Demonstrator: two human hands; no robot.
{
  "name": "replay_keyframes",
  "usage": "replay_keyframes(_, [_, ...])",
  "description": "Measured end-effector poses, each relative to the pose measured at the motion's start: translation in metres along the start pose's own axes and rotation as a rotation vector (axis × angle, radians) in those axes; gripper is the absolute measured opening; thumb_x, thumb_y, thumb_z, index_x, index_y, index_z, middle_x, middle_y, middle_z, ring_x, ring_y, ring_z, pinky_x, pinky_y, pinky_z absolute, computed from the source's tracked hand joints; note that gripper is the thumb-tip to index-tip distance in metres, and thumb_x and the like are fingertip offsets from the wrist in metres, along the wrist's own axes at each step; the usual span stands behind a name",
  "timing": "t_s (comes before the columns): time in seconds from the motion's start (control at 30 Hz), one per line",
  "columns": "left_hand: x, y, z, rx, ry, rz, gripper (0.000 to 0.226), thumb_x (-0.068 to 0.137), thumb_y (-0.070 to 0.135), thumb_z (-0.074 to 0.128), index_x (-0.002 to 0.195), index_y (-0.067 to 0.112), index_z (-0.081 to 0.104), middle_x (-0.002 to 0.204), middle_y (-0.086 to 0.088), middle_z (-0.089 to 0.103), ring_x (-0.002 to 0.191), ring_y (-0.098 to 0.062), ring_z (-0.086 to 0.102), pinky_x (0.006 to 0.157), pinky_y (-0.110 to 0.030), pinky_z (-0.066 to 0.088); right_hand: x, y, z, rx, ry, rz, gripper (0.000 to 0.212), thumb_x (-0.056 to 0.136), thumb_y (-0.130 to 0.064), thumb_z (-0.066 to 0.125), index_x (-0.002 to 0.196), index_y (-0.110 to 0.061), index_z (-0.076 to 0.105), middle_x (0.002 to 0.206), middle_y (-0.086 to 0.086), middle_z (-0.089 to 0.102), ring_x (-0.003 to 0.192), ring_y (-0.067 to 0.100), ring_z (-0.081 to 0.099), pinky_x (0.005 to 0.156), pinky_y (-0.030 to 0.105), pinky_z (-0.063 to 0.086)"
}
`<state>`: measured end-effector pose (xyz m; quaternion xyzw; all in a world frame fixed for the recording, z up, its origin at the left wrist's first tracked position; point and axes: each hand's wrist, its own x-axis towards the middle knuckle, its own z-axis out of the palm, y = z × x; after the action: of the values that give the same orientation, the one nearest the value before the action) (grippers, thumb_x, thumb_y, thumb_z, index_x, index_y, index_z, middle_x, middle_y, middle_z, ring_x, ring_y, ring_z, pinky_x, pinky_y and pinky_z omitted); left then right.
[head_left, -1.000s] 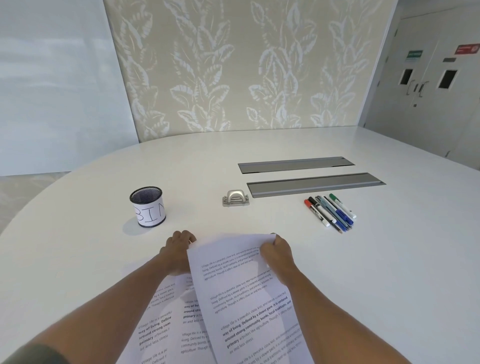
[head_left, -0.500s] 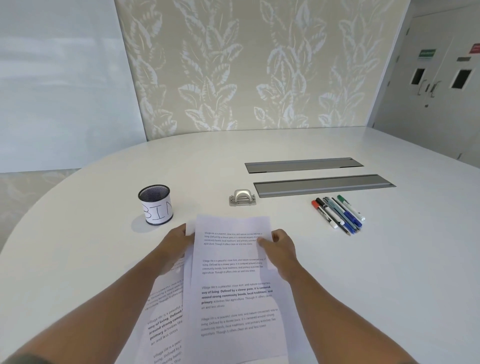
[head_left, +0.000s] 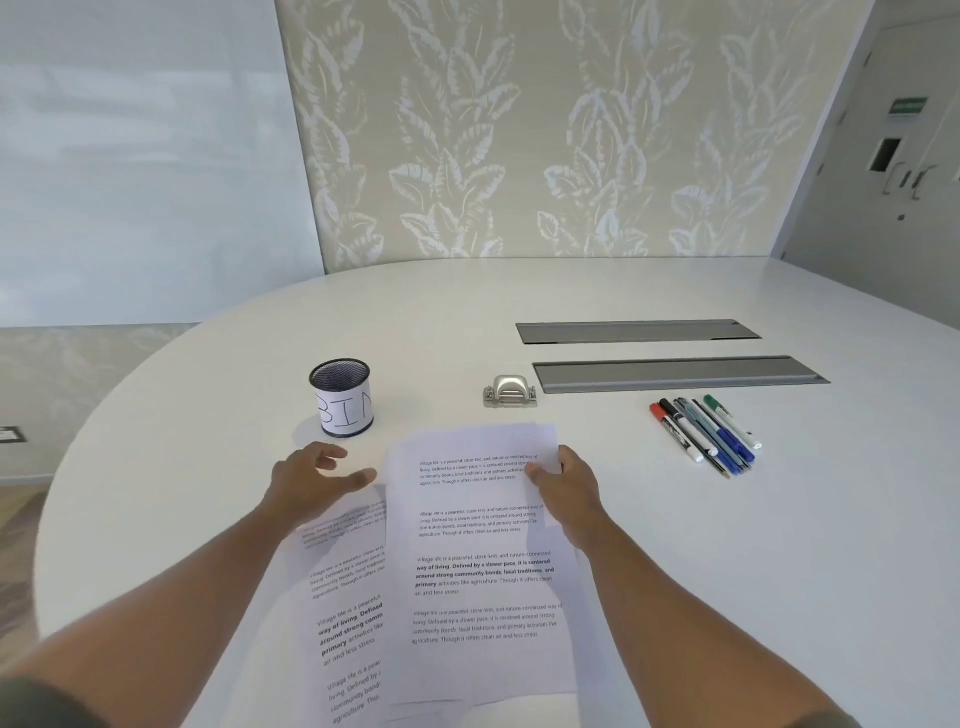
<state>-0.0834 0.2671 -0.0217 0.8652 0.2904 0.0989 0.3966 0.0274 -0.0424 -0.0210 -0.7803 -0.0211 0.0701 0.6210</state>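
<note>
A person's right hand (head_left: 566, 488) pinches the upper right edge of a printed sheet (head_left: 478, 571) lying on the tabletop (head_left: 727, 545) (overlapping a second printed sheet (head_left: 348, 597)), while the left hand (head_left: 311, 483), fingers spread and empty, hovers near the mesh cup (head_left: 343, 397) marked BIN.

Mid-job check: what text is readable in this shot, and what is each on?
"BIN": mesh cup label.
"Village life is a peaceful, close-knit, and nature-connected way of living. Defined by a slower pace, it is centered around strong community bonds": top sheet, repeated down the page.
Same text, partly covered: lower sheet.
Too blurred to read: green sign above the door.
Too small to read: print on the markers.
</note>
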Motion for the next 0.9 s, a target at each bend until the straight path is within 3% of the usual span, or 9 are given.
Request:
replay_keyframes(0.1, [-0.003,-0.007,-0.014,0.221,-0.025,-0.082,0.087,0.049,0.075,0.079,0.122,0.034,0.055,0.122,0.002,0.051,0.125,-0.024,0.036,0.102,-0.047,0.038,0.001,-0.001,0.005,0.004,-0.009,-0.003,0.011,0.091,-0.011,0.063,0.102,-0.008,0.063,0.086,-0.001,0.066,0.075,0.017,0.061,0.069,0.028,0.051])
replay_keyframes(0.2, [-0.009,-0.013,-0.026,0.382,-0.147,-0.158,0.118,0.031,0.083,0.075,0.133,0.032,0.046,0.133,-0.002,0.037,0.131,-0.026,0.029,0.106,-0.048,0.035,0.003,-0.001,0.009,0.004,-0.013,-0.001,0.011,0.091,-0.011,0.063,0.101,-0.007,0.063,0.087,0.0,0.066,0.076,0.018,0.06,0.071,0.03,0.052])
replay_keyframes(0.3, [-0.015,-0.02,-0.032,0.503,-0.207,-0.163,0.126,0.029,0.079,0.079,0.139,0.03,0.04,0.132,0.0,0.034,0.133,-0.024,0.026,0.106,-0.043,0.032,0.004,0.0,0.014,0.004,-0.015,-0.003,0.014,0.09,-0.012,0.064,0.101,-0.004,0.062,0.088,0.003,0.065,0.076,0.02,0.059,0.076,0.036,0.053])
replay_keyframes(0.47, [-0.015,-0.018,-0.031,0.483,-0.219,-0.148,0.104,0.043,0.065,0.087,0.132,0.028,0.048,0.117,0.001,0.03,0.127,-0.024,0.028,0.101,-0.039,0.036,0.003,0.002,0.019,0.001,-0.038,0.002,0.015,0.089,-0.013,0.064,0.101,-0.004,0.062,0.093,0.008,0.068,0.08,0.022,0.061,0.084,0.041,0.054])
replay_keyframes(0.57, [-0.013,-0.016,-0.028,0.45,-0.26,-0.133,0.091,0.051,0.056,0.088,0.128,0.023,0.053,0.12,-0.002,0.036,0.126,-0.026,0.033,0.103,-0.039,0.04,0.002,0.004,0.019,0.023,-0.064,0.002,0.013,0.089,-0.014,0.065,0.1,-0.008,0.064,0.101,0.01,0.071,0.084,0.024,0.064,0.086,0.043,0.055])
replay_keyframes(0.67, [-0.01,-0.016,-0.024,0.201,-0.272,-0.103,0.073,0.057,0.037,0.092,0.118,0.013,0.06,0.117,-0.003,0.059,0.111,-0.025,0.054,0.092,-0.034,0.045,0.001,0.005,0.019,0.045,-0.087,0.019,0.011,0.087,-0.015,0.067,0.098,-0.012,0.065,0.102,0.008,0.073,0.094,0.029,0.069,0.089,0.046,0.056])
replay_keyframes(0.77, [-0.011,-0.011,-0.017,-0.03,-0.267,-0.038,0.038,0.074,0.028,0.084,0.1,0.008,0.066,0.092,-0.01,0.069,0.084,-0.025,0.061,0.071,-0.03,0.041,0.0,0.005,0.019,0.074,-0.106,0.037,0.012,0.085,-0.016,0.07,0.097,-0.014,0.068,0.099,0.006,0.074,0.097,0.029,0.07,0.089,0.047,0.057])
replay_keyframes(0.83, [-0.014,-0.005,-0.012,-0.207,-0.255,-0.012,0.031,0.078,0.029,0.081,0.097,0.009,0.068,0.092,-0.015,0.073,0.079,-0.025,0.065,0.072,-0.031,0.044,-0.001,0.004,0.017,0.103,-0.119,0.042,0.013,0.084,-0.016,0.072,0.097,-0.013,0.069,0.099,0.007,0.075,0.097,0.029,0.071,0.09,0.047,0.057])
replay_keyframes(0.9, [-0.018,0.003,-0.008,-0.406,-0.274,-0.005,0.028,0.084,0.024,0.077,0.106,0.009,0.067,0.1,-0.012,0.076,0.09,-0.031,0.072,0.082,-0.039,0.055,-0.002,0.003,0.015,0.14,-0.131,0.041,0.014,0.084,-0.016,0.074,0.096,-0.013,0.071,0.099,0.008,0.076,0.098,0.03,0.071,0.091,0.048,0.056])
